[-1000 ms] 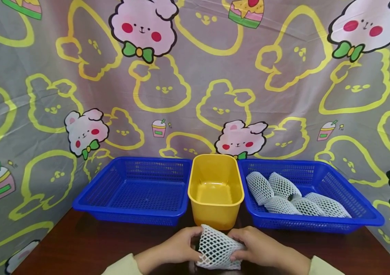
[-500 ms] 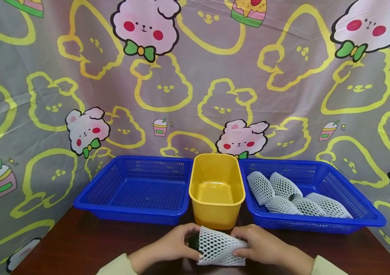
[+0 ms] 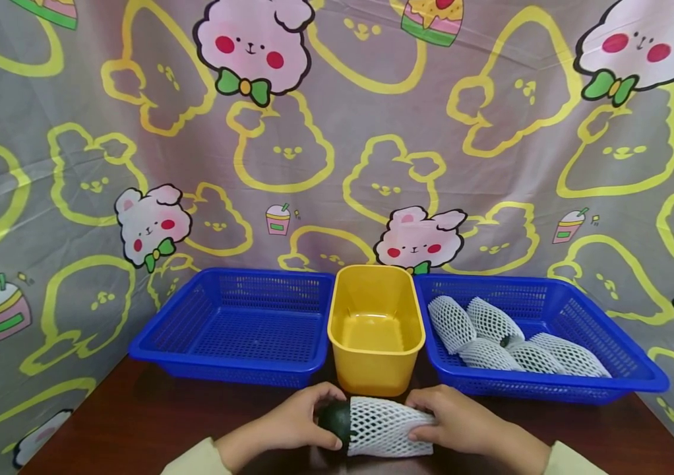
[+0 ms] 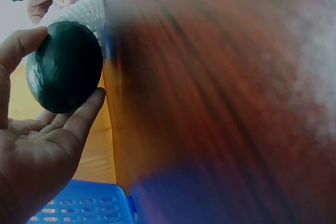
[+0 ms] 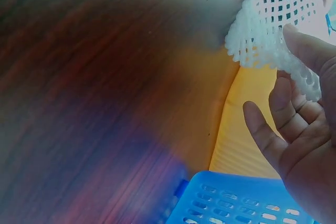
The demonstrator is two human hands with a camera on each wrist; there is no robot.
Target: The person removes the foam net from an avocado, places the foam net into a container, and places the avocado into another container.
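In the head view a dark green avocado (image 3: 334,422) pokes out of the left end of a white foam net sleeve (image 3: 387,427). My left hand (image 3: 286,422) pinches the bare end between thumb and fingers. The left wrist view shows this smooth oval avocado (image 4: 65,69) with its far end inside the net. My right hand (image 3: 458,421) grips the sleeve's right end. In the right wrist view the thumb presses on the net (image 5: 278,22), which looks slack there. Both hands are low over the table, in front of the yellow bin (image 3: 375,369).
A blue basket (image 3: 227,369) with nothing in it stands left of the yellow bin. Another blue basket (image 3: 551,382) on the right holds several net-wrapped pieces (image 3: 533,356). The brown table (image 3: 153,422) runs underneath, and a patterned cloth (image 3: 337,132) hangs behind.
The avocado has come partly out of the net's left end; one second ago the net covered nearly all of it. My left hand has shifted left, my right hand slightly right.
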